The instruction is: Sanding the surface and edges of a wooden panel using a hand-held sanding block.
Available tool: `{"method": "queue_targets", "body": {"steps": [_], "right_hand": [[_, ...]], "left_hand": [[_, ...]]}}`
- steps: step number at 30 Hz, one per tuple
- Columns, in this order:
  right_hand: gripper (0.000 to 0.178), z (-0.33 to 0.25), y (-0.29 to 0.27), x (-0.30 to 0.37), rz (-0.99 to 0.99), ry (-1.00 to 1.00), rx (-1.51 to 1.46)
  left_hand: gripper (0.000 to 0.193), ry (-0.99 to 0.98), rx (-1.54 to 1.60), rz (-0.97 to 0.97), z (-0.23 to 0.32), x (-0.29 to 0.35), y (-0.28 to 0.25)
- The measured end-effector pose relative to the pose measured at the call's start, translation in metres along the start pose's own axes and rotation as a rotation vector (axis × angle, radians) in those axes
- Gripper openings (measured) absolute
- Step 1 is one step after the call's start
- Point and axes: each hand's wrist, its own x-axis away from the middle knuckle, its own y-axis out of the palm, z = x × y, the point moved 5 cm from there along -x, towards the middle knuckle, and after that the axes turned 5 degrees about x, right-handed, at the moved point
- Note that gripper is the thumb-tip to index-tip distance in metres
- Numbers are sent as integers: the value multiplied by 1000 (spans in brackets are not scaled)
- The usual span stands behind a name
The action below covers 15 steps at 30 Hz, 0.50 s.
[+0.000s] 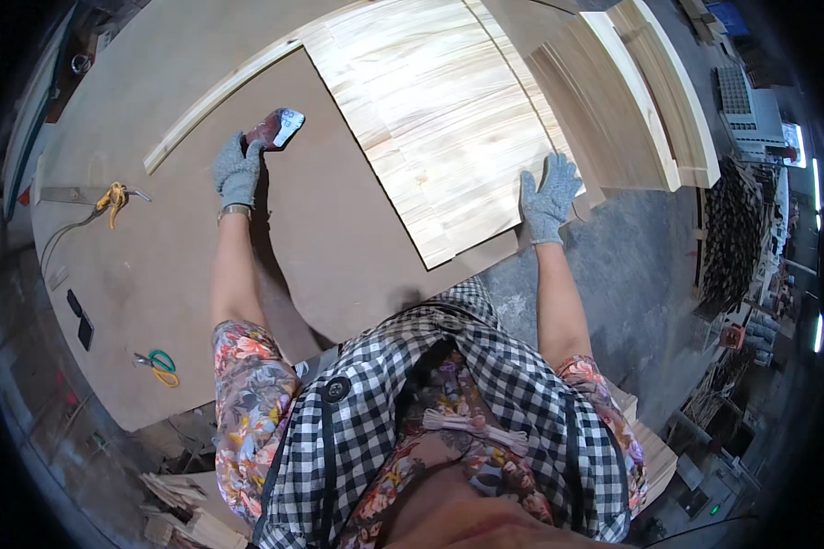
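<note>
A pale, glued-up wooden panel (430,119) lies on the brown worktable (330,220), ahead and right of me. My right hand (549,199), in a grey knit glove, rests with fingers stretched out on the panel's near right corner. Left of the panel, my left hand (238,172), gloved alike, is closed on a folded piece of sandpaper (275,131). The sandpaper is dark red with a pale printed patch facing up. It is apart from the panel, over the bare tabletop.
A long wooden strip (220,101) lies beyond my left hand. Thick boards (623,101) are stacked right of the panel. On the table's left are a yellow air blow gun (114,201) with hose, a dark folded object (81,320) and scissors (161,366) with green and yellow handles.
</note>
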Motion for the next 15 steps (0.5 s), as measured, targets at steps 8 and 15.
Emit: {"method": "queue_targets", "body": {"steps": [8, 15], "right_hand": [[61, -15, -26, 14, 60, 98, -329], [51, -66, -51, 32, 8, -195, -504]], "left_hand": [[38, -34, -228, -184, -3, -43, -6], [7, 590, 71, -145, 172, 95, -16]]}}
